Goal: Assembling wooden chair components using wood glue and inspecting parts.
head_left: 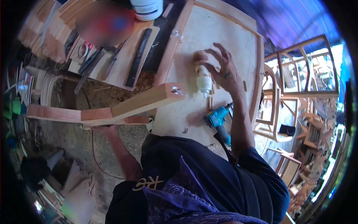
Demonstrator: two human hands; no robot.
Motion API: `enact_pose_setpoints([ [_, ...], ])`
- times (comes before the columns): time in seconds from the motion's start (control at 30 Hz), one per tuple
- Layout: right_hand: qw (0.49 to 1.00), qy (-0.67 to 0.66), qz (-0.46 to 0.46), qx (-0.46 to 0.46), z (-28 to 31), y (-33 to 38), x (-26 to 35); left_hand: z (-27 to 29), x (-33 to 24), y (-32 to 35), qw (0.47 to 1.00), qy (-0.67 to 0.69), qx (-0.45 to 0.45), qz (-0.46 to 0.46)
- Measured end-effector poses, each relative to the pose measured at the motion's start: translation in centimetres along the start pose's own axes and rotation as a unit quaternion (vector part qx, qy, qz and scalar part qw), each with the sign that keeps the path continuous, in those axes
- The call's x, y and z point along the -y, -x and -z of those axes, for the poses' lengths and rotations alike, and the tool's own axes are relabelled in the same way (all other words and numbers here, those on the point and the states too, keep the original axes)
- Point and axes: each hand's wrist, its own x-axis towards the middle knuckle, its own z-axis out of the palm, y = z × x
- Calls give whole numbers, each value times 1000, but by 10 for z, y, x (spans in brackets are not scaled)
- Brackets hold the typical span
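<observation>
My left hand (106, 129) is under an angled wooden frame piece (93, 115) and holds it up at the left. Most of its fingers are hidden by the wood. One end of the piece, with a shiny wet-looking patch, reaches over the work table (169, 121). Over the table, my right hand (225, 69) is open, fingers apart and curved beside a whitish squeeze bottle (203, 80) with a brown-stained end. The thumb overlaps the bottle; whether it touches cannot be told. A teal power tool (217, 118) lies near my right forearm.
A raised wooden rim (257, 74) edges the table. Beyond the frame piece, a board (125, 80) carries hand tools and a roll of tape (82, 50). A white bucket (147, 9) stands at the back. Wooden chair frames (307, 71) stand at the right. A hose (94, 149) crosses the floor.
</observation>
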Motion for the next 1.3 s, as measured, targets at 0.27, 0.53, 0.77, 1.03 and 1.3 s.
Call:
enact_pose_setpoints([
  [0.27,983,153,51,83,-82,-153,-14,145,9,-75,974,-181,29,-132],
  [0.53,945,266,-19,189,-136,-183,-26,81,-4,0,993,82,-84,5],
  [0.77,933,295,-26,204,-144,-181,-16,140,-5,-30,996,81,-33,-22],
  [1.03,936,312,-31,161,-111,-173,-44,141,1,-42,996,82,14,-23],
  [1.3,984,88,12,152,-126,-196,-89,145,3,-56,999,19,9,-47],
])
